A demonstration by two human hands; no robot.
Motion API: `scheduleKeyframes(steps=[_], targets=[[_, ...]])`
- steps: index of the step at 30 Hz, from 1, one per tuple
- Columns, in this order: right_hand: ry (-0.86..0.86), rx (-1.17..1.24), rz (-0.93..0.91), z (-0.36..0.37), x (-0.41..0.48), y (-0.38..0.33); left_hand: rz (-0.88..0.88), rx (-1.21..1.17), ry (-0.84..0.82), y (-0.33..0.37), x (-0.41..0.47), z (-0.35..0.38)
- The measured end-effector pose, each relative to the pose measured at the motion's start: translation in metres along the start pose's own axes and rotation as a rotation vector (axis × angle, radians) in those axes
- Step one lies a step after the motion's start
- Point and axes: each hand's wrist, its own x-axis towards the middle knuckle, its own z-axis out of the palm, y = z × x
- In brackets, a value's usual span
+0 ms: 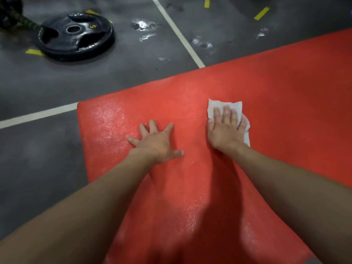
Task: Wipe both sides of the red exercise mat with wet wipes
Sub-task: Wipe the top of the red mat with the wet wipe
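Note:
The red exercise mat (257, 88) lies flat on the grey floor and fills the centre and right of the view. Wet sheen shows on its left part. My left hand (155, 141) rests flat on the mat with fingers spread. To its right, my right hand (226, 128) presses a white wet wipe (223, 104) flat against the mat with straight fingers. Most of the wipe is hidden under the palm; its far edge and right side stick out.
A black weight plate (76, 36) lies on the floor at the far left, beside a dark rope-like object (18, 17). White lines (177, 33) and yellow tape marks (262, 13) cross the grey floor. Wet patches (142, 25) shine beyond the mat.

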Motion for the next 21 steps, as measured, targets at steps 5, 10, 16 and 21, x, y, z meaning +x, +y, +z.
scheduleKeyframes(steps=[5,10,16,21], targets=[[0.050,-0.064,-0.347,0.024,-0.069,-0.024,-0.008,-0.045,0.008,0.003,0.004,-0.002],[0.032,-0.113,-0.387,0.009,-0.058,0.035,0.031,0.028,0.043,0.007,-0.006,0.006],[0.109,0.051,0.238,0.010,-0.074,0.068,0.387,0.091,0.095,0.054,-0.033,0.031],[0.214,0.032,0.343,0.034,-0.130,0.029,0.331,0.095,0.062,0.060,-0.030,0.030]])
